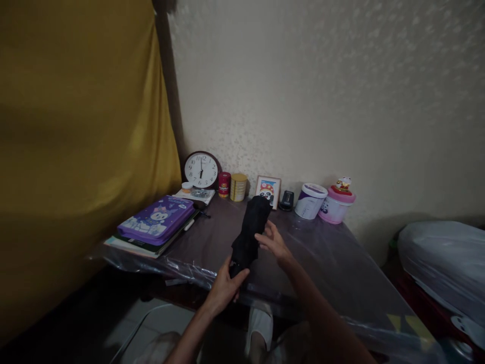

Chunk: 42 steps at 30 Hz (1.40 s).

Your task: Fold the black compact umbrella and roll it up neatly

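Note:
A black folded umbrella (250, 227) is held tilted above the front part of the table, its wider end pointing toward the wall. My left hand (223, 285) wraps round its lower, handle end, with the thumb across the front. On the right side of the black fabric, my right hand (273, 241) grips with bent fingers, about halfway up. The palm side of that hand is partly hidden.
A plastic-covered table (322, 268) carries a purple zip case (157, 220) on books at left. Along the wall stand a clock (201, 170), red tin (224, 185), yellow tin (238, 187), panda picture (268, 187), black stapler-like object (287, 200), white tub (309, 201) and pink tub (335, 206).

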Tool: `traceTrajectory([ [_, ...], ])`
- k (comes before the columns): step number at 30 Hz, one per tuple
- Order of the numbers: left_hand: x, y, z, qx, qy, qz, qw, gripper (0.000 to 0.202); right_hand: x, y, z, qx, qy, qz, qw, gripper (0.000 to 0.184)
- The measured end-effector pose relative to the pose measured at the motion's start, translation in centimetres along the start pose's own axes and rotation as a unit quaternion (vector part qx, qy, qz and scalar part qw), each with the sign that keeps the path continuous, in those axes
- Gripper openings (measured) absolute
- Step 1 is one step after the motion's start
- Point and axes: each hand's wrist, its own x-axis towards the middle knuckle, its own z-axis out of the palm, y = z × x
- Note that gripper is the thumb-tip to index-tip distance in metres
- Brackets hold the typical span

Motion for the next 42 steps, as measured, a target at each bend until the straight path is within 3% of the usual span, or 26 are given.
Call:
traceTrajectory([
  [4,0.3,-0.2,-0.7,0.08,0.095,0.089,0.988,0.06,0.1,0.1,0.6,-0.022,-0.036,0.005,0.999,0.074],
  [6,0.3,-0.3,-1.4,0.157,0.11,0.078,0.978,0.062,0.6,0.0,0.3,-0.029,-0.003,-0.033,0.999,0.071],
  [11,-0.4,-0.3,-2.9,0.338,0.078,0.057,0.936,0.061,1.6,-1.4,-2.1,-0.106,0.124,-0.218,0.962,0.058],
  [16,-1.2,-1.0,-3.5,0.424,0.045,0.073,0.902,0.059,1.0,-2.8,-3.4,-0.227,0.141,-0.314,0.911,0.019],
  [23,-1.7,-1.5,-4.0,0.466,0.006,0.071,0.882,0.06,1.2,-2.0,-3.9,-0.276,0.104,-0.271,0.916,0.012],
  [31,-1.7,-1.7,-4.1,0.459,0.005,0.073,0.886,0.06,1.5,-2.1,-5.1,-0.286,0.077,-0.262,0.919,0.012],
  [36,-1.6,-1.9,-4.3,0.473,0.001,0.08,0.877,0.061,1.8,-1.9,-5.2,-0.216,0.124,-0.229,0.941,0.025],
  [40,-1.6,-2.3,-4.4,0.49,0.002,0.113,0.864,0.061,1.7,-1.5,-4.7,-0.306,0.13,-0.218,0.917,0.046],
  [42,-1.6,-2.4,-4.4,0.492,-0.001,0.128,0.861,0.063,1.9,-1.4,-4.7,-0.348,0.157,-0.216,0.899,0.038],
])
